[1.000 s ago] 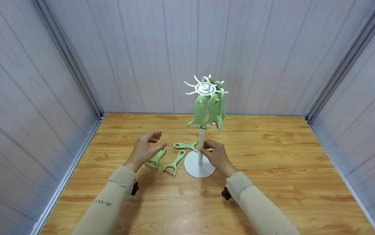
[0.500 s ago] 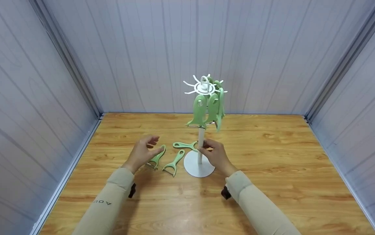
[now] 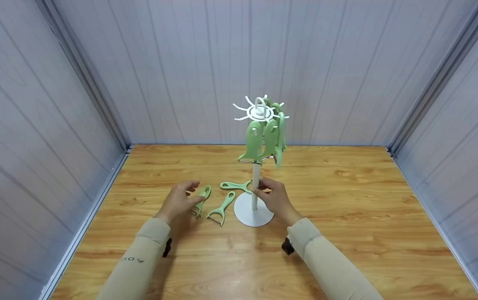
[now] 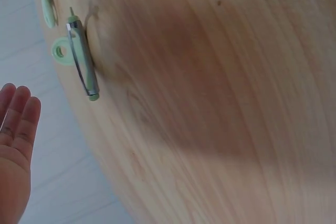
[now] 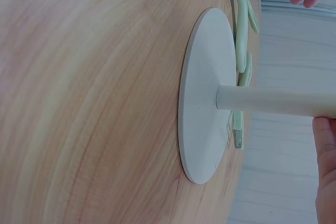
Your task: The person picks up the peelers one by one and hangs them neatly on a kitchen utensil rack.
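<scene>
We observe the right grip (image 3: 276, 196) pinching the post (image 5: 273, 100) of the upright white stand (image 3: 256, 171), on which several green peelers (image 3: 253, 143) hang. We find the left grip (image 3: 178, 202) wide, thumb apart from the fingers, just beside peeler 1 (image 3: 201, 204) on the wooden counter (image 3: 347, 208); whether they touch, we cannot tell. Peeler 2 (image 3: 225, 205) and peeler 3 (image 3: 237, 186) lie right of peeler 1, near the stand's round base (image 3: 245, 212).

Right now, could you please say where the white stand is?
In the head view, the stand is on the table just right of centre, held by the right hand.
</scene>
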The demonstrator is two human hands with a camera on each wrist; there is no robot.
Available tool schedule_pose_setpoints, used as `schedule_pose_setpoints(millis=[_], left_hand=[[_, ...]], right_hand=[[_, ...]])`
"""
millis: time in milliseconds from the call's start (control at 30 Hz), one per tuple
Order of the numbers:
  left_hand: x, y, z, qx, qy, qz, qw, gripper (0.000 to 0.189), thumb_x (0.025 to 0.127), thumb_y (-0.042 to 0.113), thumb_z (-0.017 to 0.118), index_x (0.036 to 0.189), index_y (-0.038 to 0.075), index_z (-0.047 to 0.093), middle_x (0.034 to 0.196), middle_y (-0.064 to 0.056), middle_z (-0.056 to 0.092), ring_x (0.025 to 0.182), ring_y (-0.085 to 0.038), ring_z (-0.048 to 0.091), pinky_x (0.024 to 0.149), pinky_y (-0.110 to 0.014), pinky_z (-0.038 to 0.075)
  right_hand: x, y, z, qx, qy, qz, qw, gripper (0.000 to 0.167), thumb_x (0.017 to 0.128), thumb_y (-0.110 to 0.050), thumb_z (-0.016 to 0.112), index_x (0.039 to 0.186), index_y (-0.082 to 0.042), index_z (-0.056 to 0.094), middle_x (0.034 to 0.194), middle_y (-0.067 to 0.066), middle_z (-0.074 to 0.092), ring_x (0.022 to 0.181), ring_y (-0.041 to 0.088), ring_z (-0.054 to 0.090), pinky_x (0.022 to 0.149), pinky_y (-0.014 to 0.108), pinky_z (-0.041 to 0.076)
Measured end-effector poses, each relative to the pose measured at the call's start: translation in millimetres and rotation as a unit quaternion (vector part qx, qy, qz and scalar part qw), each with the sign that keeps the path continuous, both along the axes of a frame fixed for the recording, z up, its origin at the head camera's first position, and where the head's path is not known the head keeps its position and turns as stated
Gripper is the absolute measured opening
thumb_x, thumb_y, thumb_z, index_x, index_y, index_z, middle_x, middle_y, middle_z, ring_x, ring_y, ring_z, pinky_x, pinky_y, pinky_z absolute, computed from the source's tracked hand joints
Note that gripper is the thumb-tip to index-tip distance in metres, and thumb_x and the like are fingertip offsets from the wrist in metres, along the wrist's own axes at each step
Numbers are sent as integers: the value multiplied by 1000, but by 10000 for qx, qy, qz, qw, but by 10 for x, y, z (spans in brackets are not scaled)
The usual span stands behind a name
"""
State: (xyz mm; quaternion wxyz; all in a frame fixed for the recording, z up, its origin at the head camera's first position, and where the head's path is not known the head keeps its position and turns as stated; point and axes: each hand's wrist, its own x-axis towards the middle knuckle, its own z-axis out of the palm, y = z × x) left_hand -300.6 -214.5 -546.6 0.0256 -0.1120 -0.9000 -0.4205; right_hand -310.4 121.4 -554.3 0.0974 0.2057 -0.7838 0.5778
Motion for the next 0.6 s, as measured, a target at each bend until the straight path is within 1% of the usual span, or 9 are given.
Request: schedule_pose_setpoints(millis=[100,233,367,467,600], left_hand=[[-10,-14,-56,-171,-149,91,9997,56,97,13,84,146,-2,64,146,-24,66,130,-42,64,109,-59,54],[-26,-28,-125,-288,-468,227,9982,58,98,15,83,149,-1,62,149,-22,64,134,-42,61,110,-59,54],[-41,-38,-174,-513,-721,255,9957,62,97,15,83,152,-1,58,151,-24,61,139,-44,59,113,-60,52],[-54,-45,-200,-634,-785,243,9946,63,96,13,84,151,-3,58,150,-26,61,140,-46,59,116,-60,51],[-72,-47,-225,-646,-828,265,9941,61,95,12,84,149,-5,59,149,-27,62,141,-46,58,117,-60,49]], right_hand=[[0,-1,4,1,-3,-14,10000,16,100,-3,77,116,0,80,105,20,80,95,26,75,79,29,65],[-10,-3,3,30,10,-45,10000,17,99,-2,77,116,0,80,105,19,80,94,22,74,79,28,65],[-17,-6,-7,89,71,-45,9999,17,99,-3,77,116,0,80,105,19,80,93,20,74,78,25,64],[-12,-7,-6,62,111,-20,9999,16,99,-3,78,114,0,80,103,20,80,92,23,74,77,23,62],[-9,-10,2,-18,141,-6,9999,15,99,-2,78,113,1,80,102,20,80,91,24,74,76,22,62]])
